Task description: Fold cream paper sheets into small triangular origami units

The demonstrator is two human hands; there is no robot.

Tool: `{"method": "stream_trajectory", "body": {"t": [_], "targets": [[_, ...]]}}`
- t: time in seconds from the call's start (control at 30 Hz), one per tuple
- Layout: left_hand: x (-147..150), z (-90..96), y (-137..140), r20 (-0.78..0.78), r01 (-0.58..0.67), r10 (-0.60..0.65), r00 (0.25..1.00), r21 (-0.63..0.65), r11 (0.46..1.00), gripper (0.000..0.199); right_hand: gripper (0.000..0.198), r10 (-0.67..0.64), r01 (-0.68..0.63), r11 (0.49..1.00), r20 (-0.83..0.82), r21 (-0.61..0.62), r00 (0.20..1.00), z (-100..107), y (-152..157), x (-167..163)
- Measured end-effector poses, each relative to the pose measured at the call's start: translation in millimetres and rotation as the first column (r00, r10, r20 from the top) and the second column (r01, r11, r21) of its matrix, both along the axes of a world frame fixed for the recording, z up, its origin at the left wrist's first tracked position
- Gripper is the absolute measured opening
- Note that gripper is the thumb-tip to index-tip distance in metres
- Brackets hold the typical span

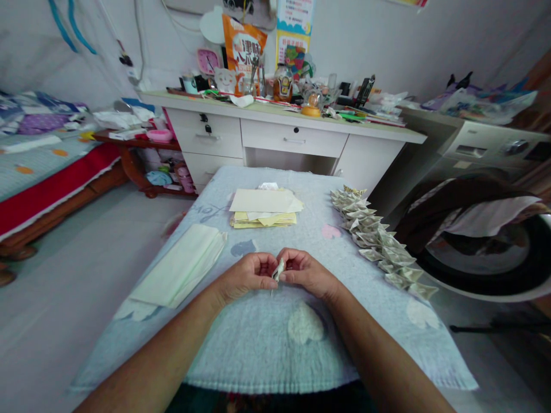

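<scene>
One paper fold [278, 270] sits just below mid-frame, long axis leaning up-right. Left hand [247, 274] and right hand [309, 275], equally near, pinch it between nearly closed fingers [295, 259]

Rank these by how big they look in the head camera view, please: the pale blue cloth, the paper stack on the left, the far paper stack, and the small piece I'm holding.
1. Pale blue cloth
2. Left paper stack; it's nearer, so true size is unsure
3. Far paper stack
4. Small piece

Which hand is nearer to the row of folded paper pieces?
Right. The right hand is left of the row; the left hand is farther left, beyond the small folded paper.
</scene>
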State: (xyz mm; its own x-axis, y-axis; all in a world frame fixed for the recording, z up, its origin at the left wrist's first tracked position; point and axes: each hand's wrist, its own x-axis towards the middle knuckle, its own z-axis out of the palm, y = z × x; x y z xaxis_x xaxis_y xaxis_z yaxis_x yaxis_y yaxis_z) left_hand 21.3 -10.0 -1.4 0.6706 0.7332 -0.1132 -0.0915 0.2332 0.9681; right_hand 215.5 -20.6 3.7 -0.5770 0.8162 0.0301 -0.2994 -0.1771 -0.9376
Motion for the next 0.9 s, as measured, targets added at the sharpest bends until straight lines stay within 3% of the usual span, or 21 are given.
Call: {"method": "stream_trajectory", "body": {"t": [0.23, 0.4, 0.6, 0.9], "targets": [[0.1, 4.2, -0.9, 0.046, -0.022, 0.025, 0.999, -0.062, 0.998, 0.031, 0.03, 0.005, -0.005, 1.0, 0.007, 0.002, 1.0, 4.3, -0.4, 3.1], [1.2, 3.9, -1.9, 0.065, -0.043, 0.049, 0.997, -0.101, 0.994, 0.033, 0.035, -0.124, 0.124, 0.99, 0.005, 0.072, 0.992, 6.6, 0.4, 7.2], [1.7, 4.2, -1.7, 0.086, -0.032, 0.043, 0.995, -0.117, 0.993, 0.034, 0.02, -0.194, 0.173, 0.967, 0.102, 0.187, 0.976, 7.2, 1.3, 8.7], [4.0, 11.4, -4.2, 0.144, 0.011, 0.005, 0.99, -0.108, 0.994, 0.031, 0.02, -0.209, 0.197, 0.97, 0.076, 0.143, 0.975, 5.9, 1.2, 7.9]]}}
